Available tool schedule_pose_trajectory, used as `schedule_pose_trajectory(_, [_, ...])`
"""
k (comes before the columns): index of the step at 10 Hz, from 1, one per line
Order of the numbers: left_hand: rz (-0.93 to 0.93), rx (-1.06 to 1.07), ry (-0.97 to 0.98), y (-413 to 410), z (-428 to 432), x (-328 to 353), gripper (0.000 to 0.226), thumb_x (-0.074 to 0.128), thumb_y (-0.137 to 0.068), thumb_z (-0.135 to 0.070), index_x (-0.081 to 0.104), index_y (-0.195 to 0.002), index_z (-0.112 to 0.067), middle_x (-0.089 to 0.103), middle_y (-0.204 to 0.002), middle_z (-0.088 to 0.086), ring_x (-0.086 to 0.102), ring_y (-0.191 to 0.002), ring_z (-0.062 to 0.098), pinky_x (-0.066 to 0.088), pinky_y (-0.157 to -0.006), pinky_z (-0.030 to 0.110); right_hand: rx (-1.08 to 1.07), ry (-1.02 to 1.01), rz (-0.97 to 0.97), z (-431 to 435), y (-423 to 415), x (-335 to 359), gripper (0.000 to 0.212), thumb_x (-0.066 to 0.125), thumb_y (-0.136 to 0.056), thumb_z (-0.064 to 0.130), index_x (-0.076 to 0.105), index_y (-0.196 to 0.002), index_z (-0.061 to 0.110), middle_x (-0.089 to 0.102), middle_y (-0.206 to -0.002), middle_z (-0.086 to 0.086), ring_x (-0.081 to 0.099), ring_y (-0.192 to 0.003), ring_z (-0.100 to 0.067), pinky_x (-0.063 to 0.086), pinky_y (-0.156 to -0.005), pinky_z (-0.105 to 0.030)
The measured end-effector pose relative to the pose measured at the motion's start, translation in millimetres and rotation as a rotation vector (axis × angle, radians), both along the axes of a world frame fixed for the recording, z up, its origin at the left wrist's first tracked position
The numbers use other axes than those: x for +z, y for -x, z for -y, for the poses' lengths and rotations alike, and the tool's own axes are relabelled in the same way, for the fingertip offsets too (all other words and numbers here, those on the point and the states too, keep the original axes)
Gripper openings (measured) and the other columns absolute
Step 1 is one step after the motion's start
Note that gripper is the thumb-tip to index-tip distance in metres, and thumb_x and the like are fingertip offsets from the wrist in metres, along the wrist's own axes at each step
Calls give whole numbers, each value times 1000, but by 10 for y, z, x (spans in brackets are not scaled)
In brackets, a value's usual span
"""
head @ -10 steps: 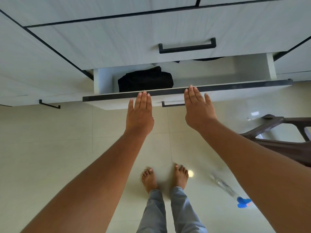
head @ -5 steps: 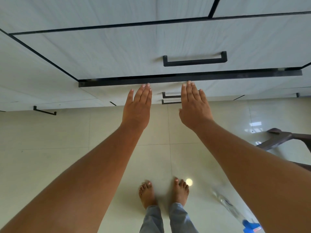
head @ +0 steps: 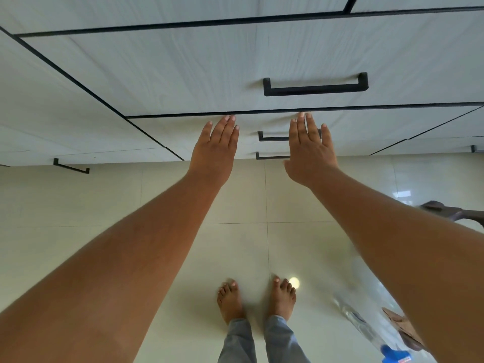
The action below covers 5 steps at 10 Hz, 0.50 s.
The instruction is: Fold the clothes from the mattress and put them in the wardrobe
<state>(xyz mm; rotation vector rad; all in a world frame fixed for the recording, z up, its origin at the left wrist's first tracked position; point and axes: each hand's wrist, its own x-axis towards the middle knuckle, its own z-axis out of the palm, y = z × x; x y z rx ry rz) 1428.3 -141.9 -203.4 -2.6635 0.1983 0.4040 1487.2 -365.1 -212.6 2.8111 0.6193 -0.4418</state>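
looking down at our own arms here, both stretched out toward the wardrobe (head: 183, 69), which fills the whole top of the view right in front of us. the left grip (head: 213, 153) is flat and wide open, fingers straight and together, holding nothing, fingertips up at the top edge of a drawer front (head: 366, 127) and seemingly touching it. the right grip (head: 311, 153) is the same, open palm with straight fingers and the thumb out to the side, nothing in it, tips on that same edge. that drawer front sits flush with the fronts around it, and the right grip covers part of its black handle (head: 272, 137). the drawer above has a bigger black handle (head: 315, 86). where the clothes are we honestly can't tell from this angle. below is a pale tiled floor (head: 104, 205) with our bare feet (head: 230, 299) and grey trouser legs (head: 237, 341). a clear plastic bottle (head: 366, 326) with a blue cap lies on the floor by the right arm, and a dark brown bit of furniture (head: 445, 212) pokes in at the right edge.
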Motion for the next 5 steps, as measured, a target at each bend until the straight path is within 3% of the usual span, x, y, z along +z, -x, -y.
schedule_pose_trajectory(3, [-78,129,176,61,-67,213,82,45,-103,-46,4,-162,-5,-5,-171,16,-1,-159,29,11,-127,50,-59,-112,-77,-57,-12,215,94,44,-100,56,-6,-161,6,-6,-171,-12,-9,-158,-27,5,-128,-48])
schedule_pose_trajectory(4, [-55,161,258,151,-59,411,81,44,-103,-51,11,-161,-5,0,-171,17,4,-159,30,15,-127,50,-57,-180,-93,-146,5,454,93,44,-98,60,1,-162,7,1,-171,-12,-1,-158,-27,12,-127,-48])
schedule_pose_trajectory(5, [55,219,334,407,-68,818,83,41,-102,-57,15,-160,-4,6,-170,19,7,-158,33,17,-126,50,47,-257,-23,-332,191,962,84,43,-98,64,21,-160,11,18,-168,-13,17,-156,-28,25,-124,-47])
